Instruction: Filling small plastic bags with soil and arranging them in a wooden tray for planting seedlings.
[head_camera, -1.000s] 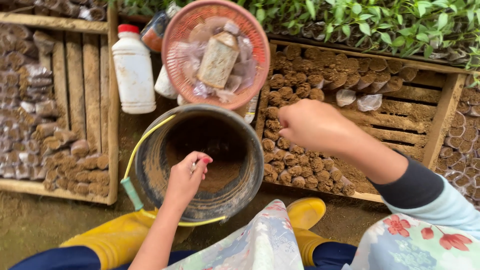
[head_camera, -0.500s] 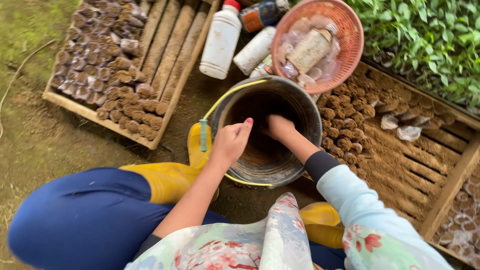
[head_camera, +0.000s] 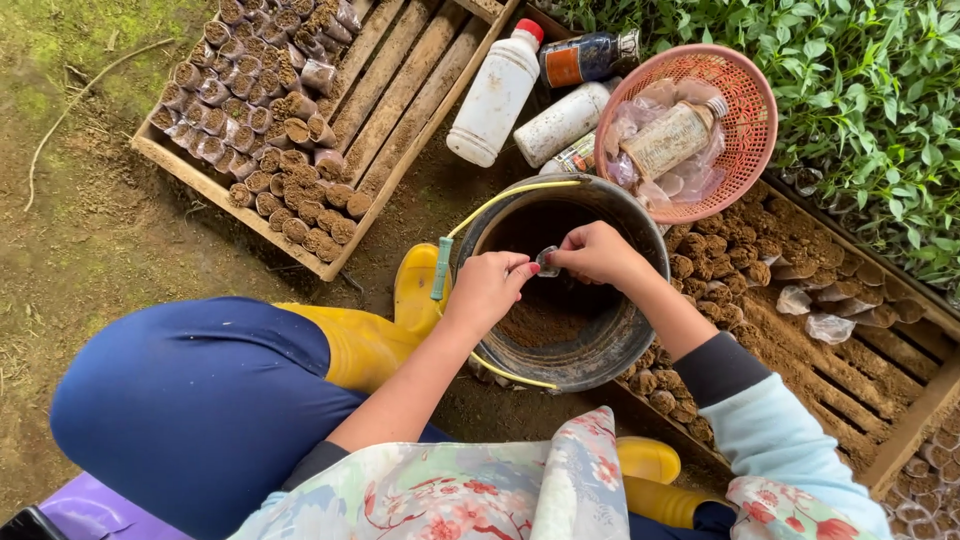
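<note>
A small clear plastic seedling bag (head_camera: 547, 262) is pinched between both hands right over the mouth of the black bucket (head_camera: 610, 345), and that is where everything is centred. The left hand (head_camera: 487, 287) is closed on the bag's near-left edge with fingertips curled in; the right hand (head_camera: 598, 253) is closed on its far-right edge, thumb and forefinger drawn together. The bag is held in the air between them, above the brown soil (head_camera: 540, 322) that lies low in the bucket, directly beneath and slightly toward the person. The bag's long axis cannot be told; it is too small and half hidden by fingers. Neither hand is nearer than the other: both are touching it, the gap between them spanned only by the bag. The bucket's yellow wire handle (head_camera: 500, 205) is seen resting over the left rim, close beside the left wrist. Filled soil bags are packed in the wooden crate (head_camera: 200, 175) well off to the left and in a second crate (head_camera: 900, 430) just right of the bucket, on the right hand's side.
</note>
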